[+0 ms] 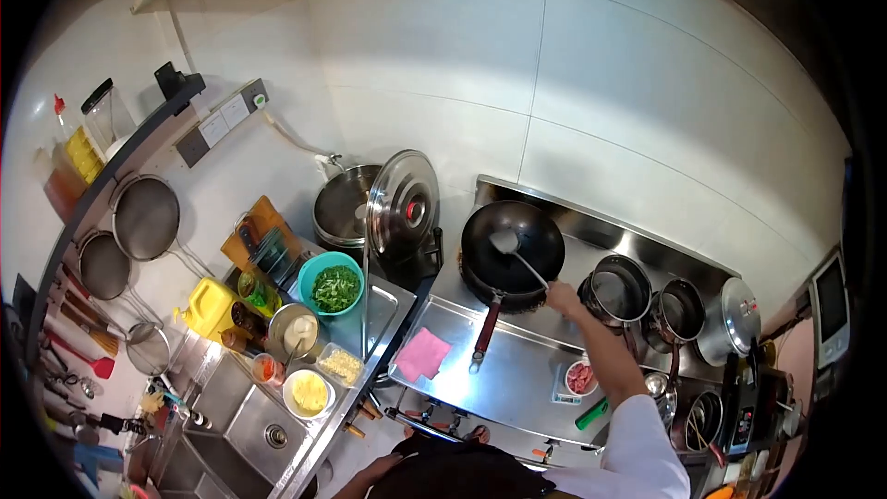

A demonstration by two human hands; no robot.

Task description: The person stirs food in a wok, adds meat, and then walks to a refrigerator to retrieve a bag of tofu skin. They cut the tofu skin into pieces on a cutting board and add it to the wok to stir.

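My right hand (562,298) is closed around the handle of a wok spatula (528,265). Its metal blade lies inside the dark wok (480,263) on the stove, which appears to hold no food. The wok's red-brown handle (486,331) points toward me over the steel worktop. At the bottom edge, near my dark apron, part of my left hand (381,473) shows low by my body; its fingers are hidden. Nearest my right forearm is a small white bowl of raw meat (580,377) on what looks like a kitchen scale (565,397).
A pink cloth (423,354) lies on the steel worktop (504,379). Pots (619,288) line the stove's right side. Left are a turquoise bowl of chopped greens (334,288), a white bowl of yellow food (308,395), a sink (249,407) and a large lid (403,203) leaning upright.
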